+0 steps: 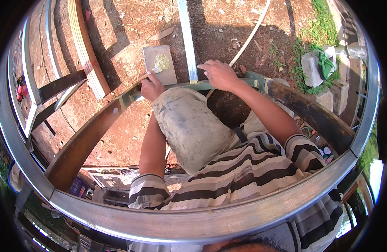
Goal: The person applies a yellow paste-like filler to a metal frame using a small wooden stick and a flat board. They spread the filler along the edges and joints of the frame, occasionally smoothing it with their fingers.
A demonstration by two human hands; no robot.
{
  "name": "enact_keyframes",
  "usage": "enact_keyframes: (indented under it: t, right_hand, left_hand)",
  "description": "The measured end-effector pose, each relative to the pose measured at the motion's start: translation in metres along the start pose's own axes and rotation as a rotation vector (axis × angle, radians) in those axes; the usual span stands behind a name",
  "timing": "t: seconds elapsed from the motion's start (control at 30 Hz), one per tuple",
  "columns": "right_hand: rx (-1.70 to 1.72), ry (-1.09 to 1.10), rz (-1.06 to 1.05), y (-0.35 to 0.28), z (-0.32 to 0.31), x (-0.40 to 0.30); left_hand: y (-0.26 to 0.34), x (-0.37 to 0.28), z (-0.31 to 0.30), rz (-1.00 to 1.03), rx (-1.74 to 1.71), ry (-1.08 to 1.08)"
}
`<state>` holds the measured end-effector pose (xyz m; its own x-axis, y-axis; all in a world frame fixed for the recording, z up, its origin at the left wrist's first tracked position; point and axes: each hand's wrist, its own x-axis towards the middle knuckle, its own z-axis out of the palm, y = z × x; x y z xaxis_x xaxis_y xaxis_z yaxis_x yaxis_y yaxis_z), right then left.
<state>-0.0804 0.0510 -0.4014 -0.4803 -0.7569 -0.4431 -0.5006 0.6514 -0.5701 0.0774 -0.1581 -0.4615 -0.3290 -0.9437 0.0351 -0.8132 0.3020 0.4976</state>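
Note:
My left hand (151, 86) grips a small putty knife (156, 69) by its handle, its tip at the edge of a lump of pale yellow putty (162, 61). That putty sits on a small flat board (165, 77) just beyond the metal frame; whether the board rests on anything is unclear. My right hand (220, 75) is over the green crossbar (180, 85), index finger stretched left toward a bare metal tube (187, 37); I see nothing held in it. Yellowish patches mark the joints, one at the tube's foot (194, 81). My knee in stained trousers (187, 126) lies close under the bar.
A brown metal bar (83, 143) runs along the left, a darker one (313, 110) along the right. A bare metal rail (180, 222) curves across the front. Stacked timber (83, 47) lies left. Concrete blocks (311, 67) with a green strap (325, 64) stand right.

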Motion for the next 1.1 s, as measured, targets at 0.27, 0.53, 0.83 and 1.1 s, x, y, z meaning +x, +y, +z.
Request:
enact_keyframes:
  t: [0.27, 0.53, 0.83, 1.1]
  right_hand:
    - [0.138, 0.171, 0.030, -0.002, 0.003, -0.063]
    - [0.230, 0.119, 0.008, 0.053, -0.024, -0.211]
    - [0.576, 0.879, 0.391, 0.140, -0.088, -0.285]
    - [0.937, 0.786, -0.318, 0.202, -0.092, -0.161]
  left_hand:
    - [-0.001, 0.000, 0.001, 0.005, 0.038, -0.012]
    - [0.001, -0.010, 0.014, -0.108, -0.140, -0.048]
    - [0.011, 0.016, -0.011, -0.117, -0.488, 0.143]
    - [0.028, 0.069, -0.085, -0.331, -0.916, 0.177]
